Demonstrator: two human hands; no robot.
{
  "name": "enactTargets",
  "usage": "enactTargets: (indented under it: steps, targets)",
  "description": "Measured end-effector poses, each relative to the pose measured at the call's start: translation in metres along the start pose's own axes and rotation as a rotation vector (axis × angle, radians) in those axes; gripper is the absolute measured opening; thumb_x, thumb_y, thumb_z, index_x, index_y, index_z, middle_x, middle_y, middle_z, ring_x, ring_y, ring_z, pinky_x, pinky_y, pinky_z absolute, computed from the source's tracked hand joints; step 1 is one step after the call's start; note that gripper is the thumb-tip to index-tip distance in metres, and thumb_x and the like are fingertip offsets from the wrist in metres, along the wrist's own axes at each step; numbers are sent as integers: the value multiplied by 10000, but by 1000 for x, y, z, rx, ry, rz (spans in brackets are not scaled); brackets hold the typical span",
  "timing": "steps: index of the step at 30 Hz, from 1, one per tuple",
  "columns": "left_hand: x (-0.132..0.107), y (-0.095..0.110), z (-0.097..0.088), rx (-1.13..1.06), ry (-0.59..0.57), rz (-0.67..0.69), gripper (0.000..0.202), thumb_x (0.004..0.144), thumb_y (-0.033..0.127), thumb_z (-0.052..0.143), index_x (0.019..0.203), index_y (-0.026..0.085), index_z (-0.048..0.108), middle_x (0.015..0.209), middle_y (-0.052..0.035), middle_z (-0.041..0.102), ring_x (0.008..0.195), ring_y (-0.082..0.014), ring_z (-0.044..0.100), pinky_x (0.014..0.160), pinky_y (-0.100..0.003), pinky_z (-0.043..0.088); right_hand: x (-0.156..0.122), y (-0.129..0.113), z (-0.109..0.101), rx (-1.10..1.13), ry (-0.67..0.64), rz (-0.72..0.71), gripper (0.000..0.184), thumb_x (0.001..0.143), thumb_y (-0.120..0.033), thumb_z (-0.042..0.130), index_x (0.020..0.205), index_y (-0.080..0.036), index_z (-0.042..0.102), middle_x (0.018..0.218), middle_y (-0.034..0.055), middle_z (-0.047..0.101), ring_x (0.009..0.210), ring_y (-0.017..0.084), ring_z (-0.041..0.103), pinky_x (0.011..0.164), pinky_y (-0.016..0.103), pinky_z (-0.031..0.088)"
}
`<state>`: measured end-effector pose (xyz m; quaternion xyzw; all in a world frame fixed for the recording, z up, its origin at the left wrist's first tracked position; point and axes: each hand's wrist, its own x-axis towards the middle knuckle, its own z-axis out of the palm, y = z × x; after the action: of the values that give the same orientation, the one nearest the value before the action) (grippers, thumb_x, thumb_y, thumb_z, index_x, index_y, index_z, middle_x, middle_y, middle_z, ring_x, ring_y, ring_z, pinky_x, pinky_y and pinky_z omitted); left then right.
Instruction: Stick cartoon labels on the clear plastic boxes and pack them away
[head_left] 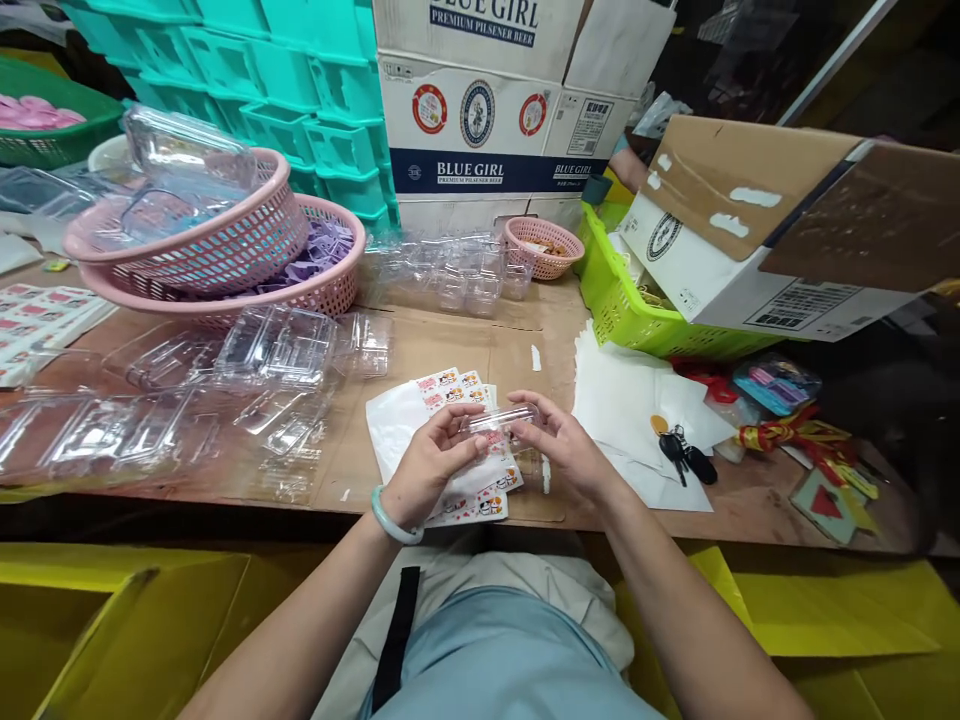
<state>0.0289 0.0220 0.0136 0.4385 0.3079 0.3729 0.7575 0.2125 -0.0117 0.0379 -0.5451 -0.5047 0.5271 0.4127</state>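
My left hand (433, 462) and my right hand (564, 447) both grip a small clear plastic box (501, 421), one at each end, just above the table's front edge. My left wrist wears a pale green bangle. Under the hands lies a sheet of printed stickers (459, 384) on white paper. Several empty clear plastic boxes (279, 347) lie to the left on the brown cardboard-covered table (450, 340).
Two stacked pink baskets (225, 250) stand at the back left, a small pink basket (544, 246) behind centre. A lime-green basket (622, 305) holds a cardboard box (757, 230) at right. White paper sheets with keys (682, 455) lie right of my hands. Teal crates and beer cartons stand behind.
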Motion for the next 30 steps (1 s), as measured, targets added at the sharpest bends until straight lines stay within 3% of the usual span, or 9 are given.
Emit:
enactTargets:
  steps: [3, 6, 9, 12, 15, 18, 22, 26, 30]
  targets:
    - [1, -6, -5, 163, -43, 72, 447, 794, 336, 694, 1200, 200, 568, 1254, -103, 608, 1150, -247, 591, 997, -408, 471, -8, 10, -41, -128, 99, -90, 495, 848, -469, 588, 1281, -278, 441, 1136, 49, 565, 1062, 207, 567, 948, 386, 471]
    - [2, -9, -28, 651, 199, 302, 397, 831, 356, 640, 1198, 217, 589, 1327, -101, 553, 1258, -260, 496, 1068, -449, 405, -13, 44, -95, -425, 553, -223, 610, 798, -481, 635, 1310, -284, 367, 1309, 85, 454, 1241, 248, 465, 1059, 455, 375]
    - [5, -11, -57, 1134, 440, 446, 420, 853, 361, 592, 1242, 204, 570, 1368, -127, 509, 1336, -289, 395, 1125, -504, 308, -9, 77, -128, -739, 737, -195, 597, 803, -514, 588, 1285, -220, 393, 1317, 151, 444, 1287, 323, 418, 1068, 564, 324]
    - [11, -12, -68, 1411, 429, 319, 576, 853, 426, 569, 1373, 196, 473, 1506, -149, 359, 1432, -342, 220, 1139, -595, 193, 12, 85, -118, -992, 840, -329, 561, 838, -487, 550, 1293, -185, 420, 1378, 187, 401, 1381, 364, 275, 1100, 610, 248]
    - [18, -12, -61, 1532, 277, 113, 679, 830, 487, 568, 1435, 222, 409, 1563, -137, 256, 1455, -368, 133, 1116, -672, 59, 59, 72, -84, -1016, 706, -476, 530, 866, -431, 533, 1330, -206, 409, 1412, 159, 399, 1412, 318, 248, 1128, 561, 258]
    - [31, -5, -53, 1515, 142, 17, 716, 785, 493, 605, 1425, 221, 434, 1560, -147, 258, 1456, -378, 120, 1107, -672, -12, 126, 52, -66, -816, 550, -468, 629, 792, -460, 622, 1334, -213, 421, 1450, 140, 384, 1408, 305, 270, 1142, 539, 253]
    - [80, 18, -54, 1194, 142, 102, 830, 757, 527, 624, 1463, 185, 353, 1584, -162, 171, 1473, -330, 41, 1161, -556, 59, 214, 27, -89, -346, 728, -288, 673, 771, -541, 621, 1296, -156, 451, 1415, 174, 428, 1361, 311, 345, 1129, 511, 269]
    - [163, 42, -50, 685, 449, 177, 971, 770, 594, 595, 1500, 141, 142, 1583, -212, 103, 1481, -274, 36, 1175, -458, 119, 271, 12, -118, -202, 781, -175, 478, 891, -464, 546, 1231, -129, 516, 1281, 166, 540, 1200, 298, 515, 1004, 510, 418]
    - [230, 54, -34, 450, 788, 169, 1060, 704, 619, 662, 1471, 139, 109, 1567, -250, 5, 1476, -289, -72, 1176, -454, 85, 306, 11, -119, -130, 729, -139, 347, 917, -367, 575, 1198, -164, 562, 1209, 88, 587, 1041, 215, 601, 891, 438, 511]
